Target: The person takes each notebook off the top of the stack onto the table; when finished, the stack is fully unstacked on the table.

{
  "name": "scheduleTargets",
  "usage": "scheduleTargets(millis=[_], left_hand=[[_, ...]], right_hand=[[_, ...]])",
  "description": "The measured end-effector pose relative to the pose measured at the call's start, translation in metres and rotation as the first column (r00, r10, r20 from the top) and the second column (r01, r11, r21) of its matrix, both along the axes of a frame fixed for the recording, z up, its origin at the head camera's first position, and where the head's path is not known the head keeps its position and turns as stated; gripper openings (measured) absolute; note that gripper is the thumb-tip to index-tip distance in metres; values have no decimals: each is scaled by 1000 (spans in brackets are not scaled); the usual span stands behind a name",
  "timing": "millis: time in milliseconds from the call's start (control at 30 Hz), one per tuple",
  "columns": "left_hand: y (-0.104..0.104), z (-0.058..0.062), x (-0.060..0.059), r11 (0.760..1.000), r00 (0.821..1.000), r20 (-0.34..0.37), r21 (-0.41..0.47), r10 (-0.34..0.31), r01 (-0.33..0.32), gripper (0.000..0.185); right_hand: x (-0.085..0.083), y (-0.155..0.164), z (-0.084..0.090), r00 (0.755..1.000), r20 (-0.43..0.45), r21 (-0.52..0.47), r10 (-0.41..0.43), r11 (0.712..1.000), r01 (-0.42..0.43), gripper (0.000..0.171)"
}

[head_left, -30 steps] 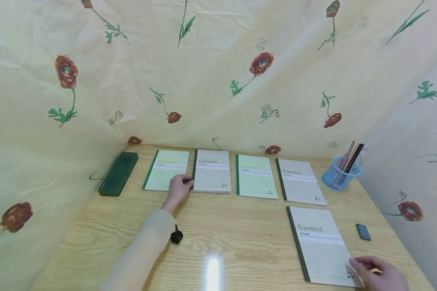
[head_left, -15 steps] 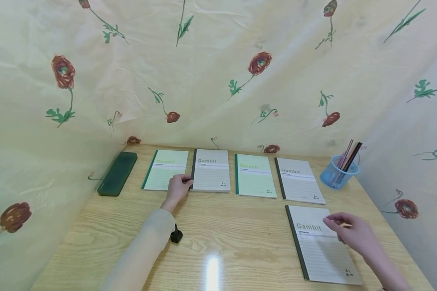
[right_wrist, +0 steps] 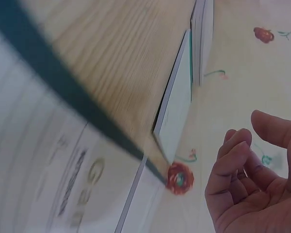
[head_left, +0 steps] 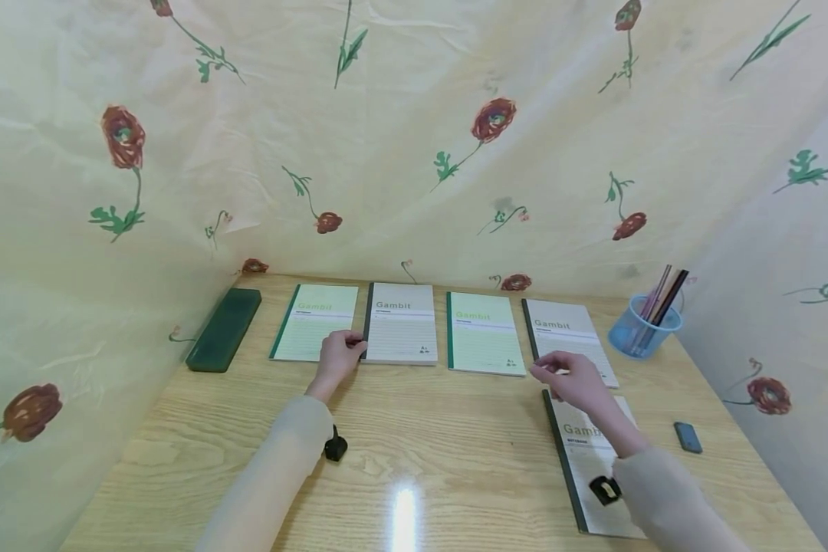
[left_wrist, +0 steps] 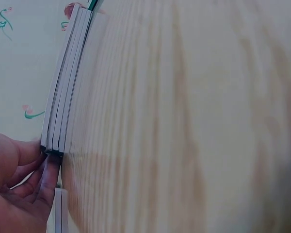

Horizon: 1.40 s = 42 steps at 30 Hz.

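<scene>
Five notebooks lie on the desk (head_left: 455, 429). Left hand (head_left: 338, 359) pinches the second notebook's (head_left: 402, 332) near corner; right hand (head_left: 571, 381), fingers loosely curled and empty, hovers over the fourth notebook (head_left: 567, 337). Best to grip its near edge squarely.

the wooden surface (head_left: 441, 429) carries a back row of four notebooks: green (head_left: 315, 320), grey (head_left: 402, 322), green (head_left: 484, 332), grey (head_left: 569, 330). a fifth grey notebook (head_left: 583, 468) lies nearer. a dark case (head_left: 224, 328) sits left, a blue pen cup (head_left: 642, 330) and small dark eraser (head_left: 688, 437) right.
</scene>
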<state>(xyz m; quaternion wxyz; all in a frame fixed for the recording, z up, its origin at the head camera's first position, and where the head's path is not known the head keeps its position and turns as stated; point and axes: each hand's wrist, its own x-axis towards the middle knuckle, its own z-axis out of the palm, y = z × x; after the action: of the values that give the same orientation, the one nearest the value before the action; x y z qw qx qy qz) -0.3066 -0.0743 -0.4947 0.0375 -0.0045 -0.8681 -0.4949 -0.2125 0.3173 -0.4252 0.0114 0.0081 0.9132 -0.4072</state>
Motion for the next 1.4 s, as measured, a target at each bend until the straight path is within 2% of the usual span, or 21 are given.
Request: scheduleTargets(millis=[233, 367, 567, 867, 1067, 1267, 1400], left_hand=[[0, 0, 0, 1000, 1000, 6, -5, 6, -6, 20], [1, 0, 0, 1000, 1000, 16, -4, 8, -8, 20], [0, 0, 0, 1000, 1000, 29, 4, 11, -12, 20], [2, -2, 0, 1000, 1000, 3, -14, 9, -9, 21], [2, -2, 0, 1000, 1000, 1, -2, 8, -8, 20], [2, -1, 1, 1000, 1000, -15, -1, 9, -9, 19], [2, -2, 1, 1000, 1000, -10, -4, 10, -10, 19]], right_hand=[[-32, -39, -8, 998, 10, -47, 67, 997, -66, 34], [-51, -60, -17, 997, 29, -85, 77, 994, -75, 35], [-74, -91, -32, 996, 70, -191, 57, 981, -43, 33], [-95, -128, -46, 996, 94, -226, -5, 974, 26, 33], [-105, -145, -53, 996, 67, -202, -62, 977, 75, 38], [-112, -154, -58, 997, 17, -112, -77, 991, 78, 33], [-117, -157, -60, 995, 13, -64, -98, 993, 98, 33]])
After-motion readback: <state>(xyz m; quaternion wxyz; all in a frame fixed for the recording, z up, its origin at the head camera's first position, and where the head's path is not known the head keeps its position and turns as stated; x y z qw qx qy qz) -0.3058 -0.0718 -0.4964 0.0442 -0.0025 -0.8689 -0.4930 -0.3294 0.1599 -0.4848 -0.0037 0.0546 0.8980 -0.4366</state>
